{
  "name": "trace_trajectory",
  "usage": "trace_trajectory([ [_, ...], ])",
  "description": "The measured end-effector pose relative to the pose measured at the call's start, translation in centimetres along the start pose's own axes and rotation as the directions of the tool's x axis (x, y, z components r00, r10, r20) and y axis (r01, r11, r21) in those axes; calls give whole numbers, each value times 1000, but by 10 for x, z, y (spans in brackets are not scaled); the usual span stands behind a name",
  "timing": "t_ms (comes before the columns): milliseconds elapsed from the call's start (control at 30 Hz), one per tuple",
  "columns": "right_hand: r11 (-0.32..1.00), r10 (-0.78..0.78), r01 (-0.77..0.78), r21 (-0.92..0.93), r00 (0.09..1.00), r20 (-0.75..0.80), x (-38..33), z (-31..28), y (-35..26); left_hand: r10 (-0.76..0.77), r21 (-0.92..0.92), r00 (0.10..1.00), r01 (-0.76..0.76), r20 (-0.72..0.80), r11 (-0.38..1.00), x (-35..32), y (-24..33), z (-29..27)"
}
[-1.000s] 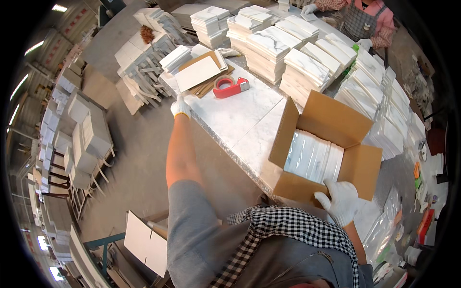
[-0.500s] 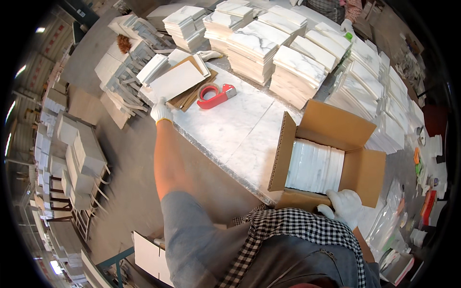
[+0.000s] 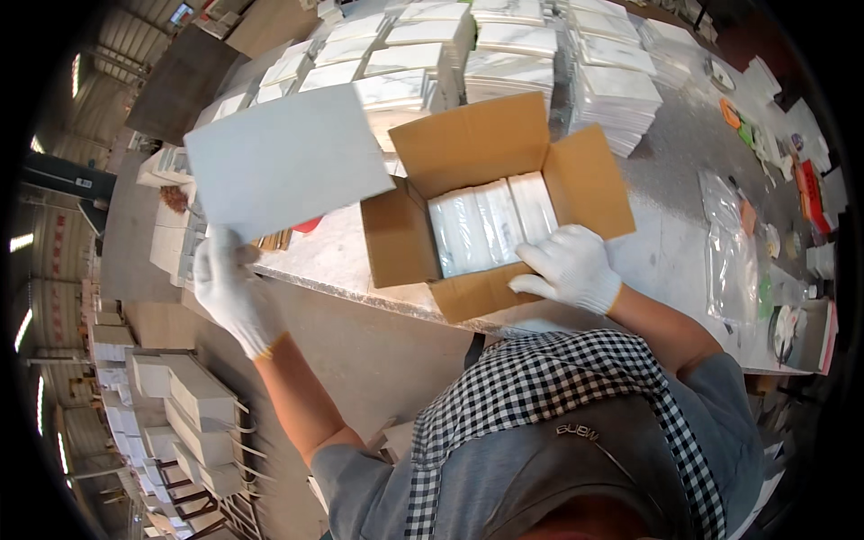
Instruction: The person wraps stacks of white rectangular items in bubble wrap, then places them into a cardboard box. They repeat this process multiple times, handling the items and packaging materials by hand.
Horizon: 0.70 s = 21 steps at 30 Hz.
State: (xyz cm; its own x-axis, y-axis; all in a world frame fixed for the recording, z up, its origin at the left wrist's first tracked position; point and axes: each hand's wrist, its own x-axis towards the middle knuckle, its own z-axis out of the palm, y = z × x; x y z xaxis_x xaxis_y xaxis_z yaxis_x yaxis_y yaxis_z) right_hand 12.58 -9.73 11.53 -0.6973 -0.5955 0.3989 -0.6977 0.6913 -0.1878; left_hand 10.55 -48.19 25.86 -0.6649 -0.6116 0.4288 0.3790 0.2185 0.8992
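My left hand [image 3: 229, 283], in a white knit glove, grips the lower left corner of a flat white rectangular sheet [image 3: 288, 162]. The sheet is raised over the table, left of an open cardboard box [image 3: 472, 130], and its right edge comes close to the box's left flap. Inside the box, a row of white tiles [image 3: 495, 225] stands on edge, some under shiny clear wrap. My gloved right hand [image 3: 571, 270] rests at the box's near right corner, thumb and fingers around the near flap's edge. Behind the sheet, only a bit of the red tape dispenser [image 3: 308, 225] shows.
Stacks of white marbled tiles [image 3: 508, 67] stand along the far side of the table. Clear plastic bags [image 3: 729, 252] lie at the right, near small orange, green and red items. Pale blocks on metal racks [image 3: 193, 405] stand on the floor at the left.
My left hand has lifted the white sheet off the pile on the table and brought it toward the box. The view has turned right. My right hand stays at the box's near edge.
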Motion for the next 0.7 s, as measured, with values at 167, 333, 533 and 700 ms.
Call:
trace_trajectory([
  [167, 1000, -10, 13, 25, 995, -100, -6, 5, 2, -77, 285, 958, -5, 276, 959, -92, 34, 64],
  [333, 994, -16, 22, 106, 998, -55, -8, 3, 1, -408, 208, 822, 352, 398, 913, -150, 10, 88],
  [533, 987, -45, 62, 147, 992, -114, -15, 12, 4, -642, 236, 692, 598, 330, 766, -167, -8, 94],
  [700, 965, -145, 222, 142, 899, -414, -22, 18, 12, -740, 306, 630, 674, 237, 672, -164, -20, 84],
])
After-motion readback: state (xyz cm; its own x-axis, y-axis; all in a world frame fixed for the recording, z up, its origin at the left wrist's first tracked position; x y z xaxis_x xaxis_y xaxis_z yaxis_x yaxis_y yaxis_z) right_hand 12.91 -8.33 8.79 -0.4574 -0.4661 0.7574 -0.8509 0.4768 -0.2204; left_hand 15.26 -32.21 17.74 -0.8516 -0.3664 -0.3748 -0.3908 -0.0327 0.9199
